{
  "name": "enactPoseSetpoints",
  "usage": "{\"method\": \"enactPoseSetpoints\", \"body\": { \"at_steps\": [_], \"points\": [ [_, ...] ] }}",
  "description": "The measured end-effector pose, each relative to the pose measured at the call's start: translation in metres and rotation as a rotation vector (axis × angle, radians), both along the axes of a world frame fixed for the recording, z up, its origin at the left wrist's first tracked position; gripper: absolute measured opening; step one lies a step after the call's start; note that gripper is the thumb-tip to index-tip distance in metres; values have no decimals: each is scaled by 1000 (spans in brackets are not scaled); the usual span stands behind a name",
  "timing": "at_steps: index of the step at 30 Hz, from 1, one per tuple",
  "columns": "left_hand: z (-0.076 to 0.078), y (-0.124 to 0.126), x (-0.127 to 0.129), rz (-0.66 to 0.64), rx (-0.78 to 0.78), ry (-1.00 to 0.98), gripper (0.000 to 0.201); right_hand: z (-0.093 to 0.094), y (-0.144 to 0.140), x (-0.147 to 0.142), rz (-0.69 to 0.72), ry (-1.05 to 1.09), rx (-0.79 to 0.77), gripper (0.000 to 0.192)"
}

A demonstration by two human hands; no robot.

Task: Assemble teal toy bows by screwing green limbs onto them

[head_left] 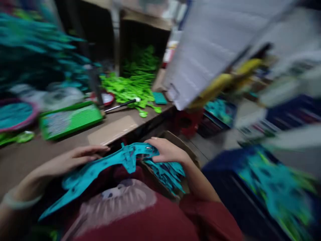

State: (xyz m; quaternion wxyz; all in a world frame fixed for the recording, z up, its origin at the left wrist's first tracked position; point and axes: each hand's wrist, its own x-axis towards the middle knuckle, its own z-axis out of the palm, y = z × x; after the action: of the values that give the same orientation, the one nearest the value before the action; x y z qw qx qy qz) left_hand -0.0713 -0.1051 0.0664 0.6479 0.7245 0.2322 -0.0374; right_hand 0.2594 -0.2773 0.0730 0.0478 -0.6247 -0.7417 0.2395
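A long teal plastic shell (100,166), shaped like half of a toy gun, lies slantwise in front of my body. My right hand (168,151) grips its right end, thumb in front and fingers over the top. My left hand (72,161) is at its upper left edge, fingers stretched out along it; whether it bears any weight is hidden. A small metal-coloured piece shows in the shell near my right fingers. Below my right hand, more teal parts (167,174) lie in a cardboard box (193,155).
A workbench (15,160) carries a green tray (71,120) of small grey pieces, a screwdriver (121,105), bright green parts (130,87) and a pink basin (36,110). Teal parts heap at the left. A blue crate (225,180) of teal parts stands at right.
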Motion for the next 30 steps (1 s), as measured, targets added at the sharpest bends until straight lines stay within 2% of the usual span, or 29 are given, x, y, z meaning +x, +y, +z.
{"method": "enactPoseSetpoints", "body": {
  "at_steps": [3, 6, 9, 11, 14, 17, 20, 23, 24, 26, 28, 30],
  "points": [
    [-3, 7, -68, 97, 147, -77, 47, -14, 65, -24, 135, -20, -53, 56],
    [-24, 9, -115, 348, 383, -16, 38, -26, 131, -63, 269, -63, -101, 56],
    [-53, -2, -132, 623, 563, 29, 46, -34, 179, -103, 356, -59, -148, 52],
    [-69, -11, -131, 680, 626, 0, 47, -41, 203, -122, 408, -39, -168, 50],
    [-79, -22, -126, 739, 704, -1, 41, -55, 230, -135, 436, -7, -186, 55],
    [-78, -33, -130, 798, 868, 134, 40, -69, 243, -134, 416, 13, -198, 58],
    [-69, -48, -147, 800, 1052, 256, 40, -83, 242, -124, 377, 28, -196, 55],
    [-57, -67, -165, 979, 1138, 451, 24, -98, 232, -113, 343, 64, -98, 57],
    [-54, -73, -168, 1008, 1131, 510, 19, -102, 229, -110, 336, 75, -54, 57],
    [-54, -83, -166, 975, 1051, 573, 20, -108, 223, -107, 330, 95, 22, 57],
    [-62, -89, -151, 926, 889, 596, 31, -109, 218, -106, 349, 119, 57, 56],
    [-77, -88, -129, 957, 686, 554, 44, -106, 215, -105, 380, 149, 96, 58]
  ]
}}
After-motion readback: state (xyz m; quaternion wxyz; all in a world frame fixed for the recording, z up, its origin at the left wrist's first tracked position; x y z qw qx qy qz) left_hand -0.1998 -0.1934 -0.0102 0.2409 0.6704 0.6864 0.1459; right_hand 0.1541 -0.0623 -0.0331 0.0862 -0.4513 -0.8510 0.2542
